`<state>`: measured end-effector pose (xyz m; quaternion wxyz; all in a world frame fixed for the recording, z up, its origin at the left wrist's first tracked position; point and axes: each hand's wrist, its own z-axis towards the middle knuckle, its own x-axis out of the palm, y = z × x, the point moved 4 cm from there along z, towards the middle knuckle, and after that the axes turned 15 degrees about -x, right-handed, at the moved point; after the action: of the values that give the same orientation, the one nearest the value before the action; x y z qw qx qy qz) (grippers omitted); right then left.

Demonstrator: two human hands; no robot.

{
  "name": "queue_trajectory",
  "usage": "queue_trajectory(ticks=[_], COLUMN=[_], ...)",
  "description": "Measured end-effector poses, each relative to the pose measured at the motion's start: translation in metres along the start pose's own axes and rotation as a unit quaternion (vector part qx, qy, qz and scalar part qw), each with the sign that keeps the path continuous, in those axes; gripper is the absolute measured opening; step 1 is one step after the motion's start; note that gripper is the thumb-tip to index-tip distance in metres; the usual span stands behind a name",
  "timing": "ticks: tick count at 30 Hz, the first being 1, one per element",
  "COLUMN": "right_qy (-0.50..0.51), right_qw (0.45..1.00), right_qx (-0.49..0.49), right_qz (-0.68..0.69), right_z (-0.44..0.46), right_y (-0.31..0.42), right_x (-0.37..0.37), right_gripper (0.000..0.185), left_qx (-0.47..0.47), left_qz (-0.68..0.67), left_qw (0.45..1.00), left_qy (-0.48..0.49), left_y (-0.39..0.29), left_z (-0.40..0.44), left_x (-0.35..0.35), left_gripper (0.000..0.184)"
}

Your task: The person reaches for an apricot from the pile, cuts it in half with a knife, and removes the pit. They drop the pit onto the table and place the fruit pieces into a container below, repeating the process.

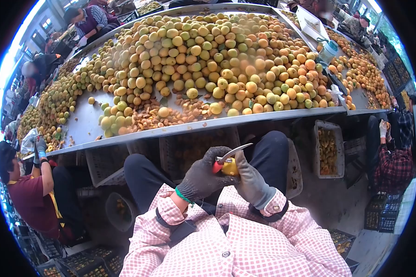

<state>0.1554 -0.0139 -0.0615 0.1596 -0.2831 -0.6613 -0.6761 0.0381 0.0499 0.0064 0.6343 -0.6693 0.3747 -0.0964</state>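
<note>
My left hand point(201, 174), in a dark grey knit glove with a green cuff, is closed around the red handle of a small knife point(235, 151). Its curved blade points up and to the right. Just below the blade is a yellow apricot point(230, 167), between my two hands. The fingers of my right hand point(255, 183), in a grey coated glove, close on the fruit from the right. Both hands are in front of my lap, below the table's near edge.
A metal table point(208, 123) carries a big heap of apricots point(180, 51), with cut pieces point(157, 117) near its front rim. Beneath it stand plastic crates point(329, 173) and a bucket point(121, 211). Co-workers sit at left point(32, 189) and right point(393, 171).
</note>
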Motion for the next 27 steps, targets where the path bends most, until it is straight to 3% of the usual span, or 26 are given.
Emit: queue_trajectory(ticks=[5, 7, 11, 13, 17, 20, 21, 23, 27], right_qy=[0.077, -0.011, 0.016, -0.008, 0.005, 0.014, 0.014, -0.080, -0.083], right_qw=[0.996, 0.988, 0.997, 0.961, 0.920, 0.811, 0.811, 0.882, 0.869], right_qx=[-0.021, 0.074, 0.048, -0.155, -0.218, -0.355, -0.354, -0.308, -0.384], right_qz=[-0.049, 0.138, 0.061, -0.229, -0.325, -0.465, -0.465, -0.349, -0.300], right_z=[-0.002, -0.005, -0.002, -0.001, 0.003, 0.001, 0.001, 0.000, 0.005], right_y=[0.013, 0.029, 0.031, 0.035, 0.041, 0.050, 0.052, 0.058, 0.063], right_x=[0.007, 0.026, 0.030, 0.023, 0.023, 0.037, 0.044, 0.053, 0.060], right_gripper=[0.042, 0.028, 0.025, 0.025, 0.015, 0.023, 0.023, 0.036, 0.034], left_qx=[-0.027, -0.026, 0.053, 0.081, 0.099, 0.119, 0.117, 0.071, -0.042], left_qz=[0.087, 0.100, 0.116, 0.118, 0.042, -0.030, -0.065, -0.138, -0.314], left_qw=[0.996, 0.995, 0.991, 0.989, 0.994, 0.992, 0.991, 0.988, 0.948], left_qy=[-0.012, -0.016, -0.031, -0.040, -0.036, -0.021, -0.015, 0.008, 0.004], left_y=[0.005, 0.003, -0.008, -0.009, -0.003, -0.009, -0.012, -0.010, 0.001], left_z=[-0.001, -0.001, 0.000, 0.001, 0.000, -0.003, -0.005, -0.008, -0.012], left_x=[-0.009, -0.011, -0.007, -0.002, 0.005, 0.005, 0.004, 0.006, 0.014], left_gripper=[0.080, 0.083, 0.081, 0.080, 0.070, 0.067, 0.065, 0.065, 0.061])
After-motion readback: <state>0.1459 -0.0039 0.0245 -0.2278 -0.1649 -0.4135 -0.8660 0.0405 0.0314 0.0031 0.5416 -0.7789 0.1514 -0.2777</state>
